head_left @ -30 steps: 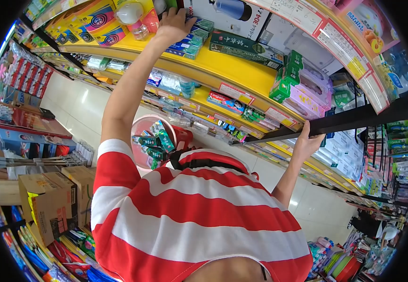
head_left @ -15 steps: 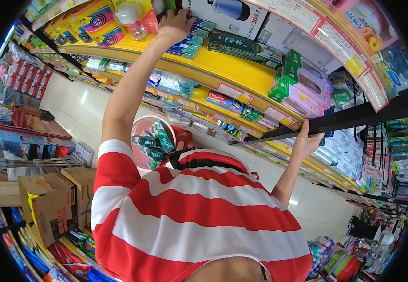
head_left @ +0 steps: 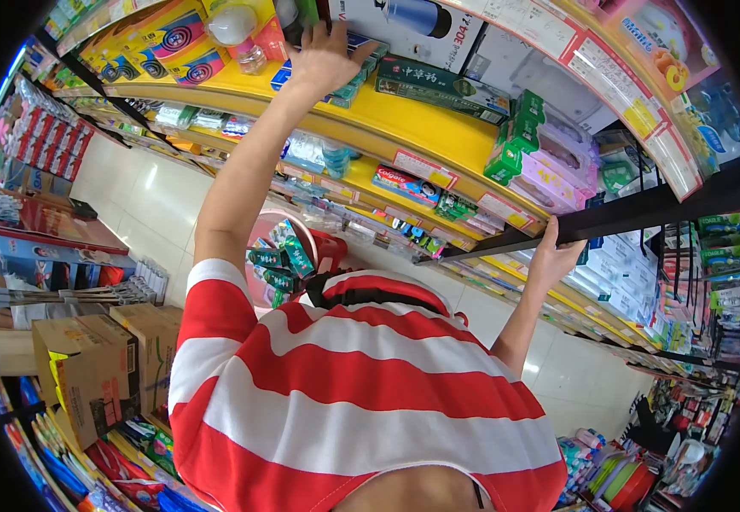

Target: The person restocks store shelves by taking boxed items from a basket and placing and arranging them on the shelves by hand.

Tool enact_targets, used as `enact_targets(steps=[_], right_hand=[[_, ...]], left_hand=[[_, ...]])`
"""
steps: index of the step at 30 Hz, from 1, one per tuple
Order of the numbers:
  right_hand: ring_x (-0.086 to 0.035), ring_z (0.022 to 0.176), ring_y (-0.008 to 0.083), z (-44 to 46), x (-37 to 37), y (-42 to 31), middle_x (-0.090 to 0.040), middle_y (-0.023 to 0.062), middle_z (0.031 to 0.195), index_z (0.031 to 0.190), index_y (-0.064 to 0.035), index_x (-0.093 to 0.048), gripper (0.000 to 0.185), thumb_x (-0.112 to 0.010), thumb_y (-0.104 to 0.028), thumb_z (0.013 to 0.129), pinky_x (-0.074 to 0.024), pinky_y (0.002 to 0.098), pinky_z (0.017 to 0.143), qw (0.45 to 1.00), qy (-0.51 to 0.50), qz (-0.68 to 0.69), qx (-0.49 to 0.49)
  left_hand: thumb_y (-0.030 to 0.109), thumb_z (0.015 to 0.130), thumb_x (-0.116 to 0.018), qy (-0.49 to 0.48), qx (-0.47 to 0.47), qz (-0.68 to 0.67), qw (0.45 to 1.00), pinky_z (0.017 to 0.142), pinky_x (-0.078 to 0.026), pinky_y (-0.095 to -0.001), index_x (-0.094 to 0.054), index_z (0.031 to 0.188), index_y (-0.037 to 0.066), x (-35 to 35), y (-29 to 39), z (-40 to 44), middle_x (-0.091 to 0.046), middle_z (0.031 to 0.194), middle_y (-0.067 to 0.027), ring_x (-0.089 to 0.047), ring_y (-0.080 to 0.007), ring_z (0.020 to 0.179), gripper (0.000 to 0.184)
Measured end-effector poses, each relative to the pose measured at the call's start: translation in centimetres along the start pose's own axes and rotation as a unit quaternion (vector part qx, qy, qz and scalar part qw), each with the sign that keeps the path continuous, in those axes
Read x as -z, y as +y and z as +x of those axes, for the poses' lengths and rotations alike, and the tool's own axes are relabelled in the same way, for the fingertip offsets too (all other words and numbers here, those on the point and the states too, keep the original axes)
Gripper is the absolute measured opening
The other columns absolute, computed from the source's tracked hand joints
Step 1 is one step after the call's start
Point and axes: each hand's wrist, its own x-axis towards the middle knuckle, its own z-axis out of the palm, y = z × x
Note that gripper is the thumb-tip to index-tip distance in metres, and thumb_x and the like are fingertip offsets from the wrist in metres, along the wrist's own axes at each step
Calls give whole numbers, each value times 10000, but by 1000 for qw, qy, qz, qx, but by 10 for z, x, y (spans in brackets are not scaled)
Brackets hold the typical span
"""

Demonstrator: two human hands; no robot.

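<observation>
My left hand reaches over the yellow shelf with its fingers spread, above a stack of blue and green toothpaste boxes. Whether the fingertips touch the boxes cannot be made out. Right of the stack lies a long dark green box with white characters. At the shelf's right end, my right hand grips the shelf edge by the black upright, thumb up; some of its fingers are hidden. Below my left arm, a pink basket on the floor holds several green boxes.
Pink and green packs stand at the shelf's right end. Left of my hand are yellow packs and a clear pump bottle. A Colgate box lies one shelf lower. Cardboard cartons stand at the lower left.
My left hand has shifted slightly right and toward me, its fingers spreading wider over the boxes. My right hand stays at the shelf edge.
</observation>
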Motion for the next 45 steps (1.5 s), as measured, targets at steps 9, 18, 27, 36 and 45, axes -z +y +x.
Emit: enact_targets(steps=[9,18,27,36,45], right_hand=[[-567,821,181,0,-2,6,-602,126,953,1064,53,-517,351,-671,-139,813,-443,281,755,1000,9,18,6],[-566,854,197,0,-2,4,-589,153,980,1074,77,-495,345,-660,-76,811,-444,291,789,1000,7,22,-2],[-566,838,180,-1,-2,6,-601,128,967,1057,55,-513,346,-671,-134,813,-439,278,772,1000,10,18,-4],[-581,828,219,0,-1,2,-603,173,949,1053,84,-506,334,-665,-75,806,-452,307,774,1000,9,-9,0],[-580,842,197,0,0,3,-602,142,972,1076,53,-508,368,-669,-149,812,-449,295,772,1000,2,-2,-8]], left_hand=[[684,790,-422,-70,27,-47,996,1027,-116,-638,-347,1362,101,-10,-9,-2,-238,1414,-253,-137,-412,1344,820],[753,759,-357,-91,31,-11,995,1007,-20,-671,-310,1388,116,-10,2,-5,-173,1443,-269,-77,-434,1352,897],[727,789,-335,-81,45,-7,996,975,-4,-707,-314,1382,104,-8,8,-9,-165,1435,-293,-71,-448,1348,860],[749,777,-331,-25,43,-16,999,982,-15,-692,-351,1365,119,-17,7,-11,-195,1407,-326,-107,-470,1334,863],[560,891,-331,30,-13,0,999,937,-52,-743,-427,1299,95,-42,-10,-9,-266,1357,-354,-177,-512,1295,626]])
